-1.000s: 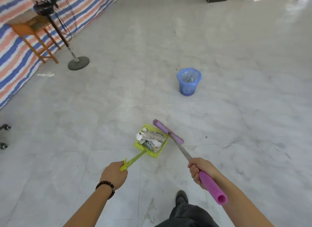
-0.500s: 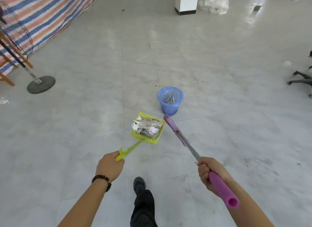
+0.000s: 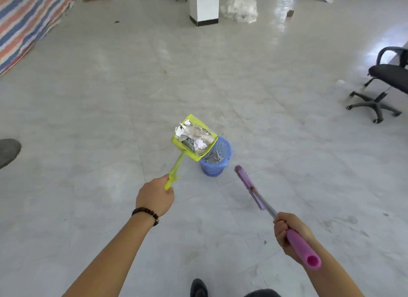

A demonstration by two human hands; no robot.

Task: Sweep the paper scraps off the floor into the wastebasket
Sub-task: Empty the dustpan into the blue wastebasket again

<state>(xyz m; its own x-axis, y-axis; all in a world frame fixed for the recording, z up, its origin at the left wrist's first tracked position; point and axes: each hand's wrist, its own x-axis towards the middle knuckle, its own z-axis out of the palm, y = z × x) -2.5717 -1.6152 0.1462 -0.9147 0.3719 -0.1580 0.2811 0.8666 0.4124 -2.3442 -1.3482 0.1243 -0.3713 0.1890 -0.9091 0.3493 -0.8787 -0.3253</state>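
My left hand (image 3: 154, 197) grips the handle of a lime-green dustpan (image 3: 189, 152). Torn white and grey paper scraps (image 3: 195, 134) fill the pan. It hangs in the air, overlapping the left rim of the blue plastic wastebasket (image 3: 217, 165), which stands on the floor with some scraps inside. My right hand (image 3: 289, 232) grips the pink handle of a purple broom (image 3: 248, 186). The broom head points toward the basket and lies just to its right.
A black office chair (image 3: 385, 84) stands at the right. A white pillar (image 3: 204, 6) and a heap of clear plastic (image 3: 240, 9) are at the back. A striped tarp (image 3: 26, 18) covers the far left. A fan base (image 3: 8, 152) shows at the left edge. My dark shoe (image 3: 198, 288) is below.
I have walked up to the wastebasket. The loaded dustpan has risen from near the floor to over the basket's rim, and the broom came along on the right.
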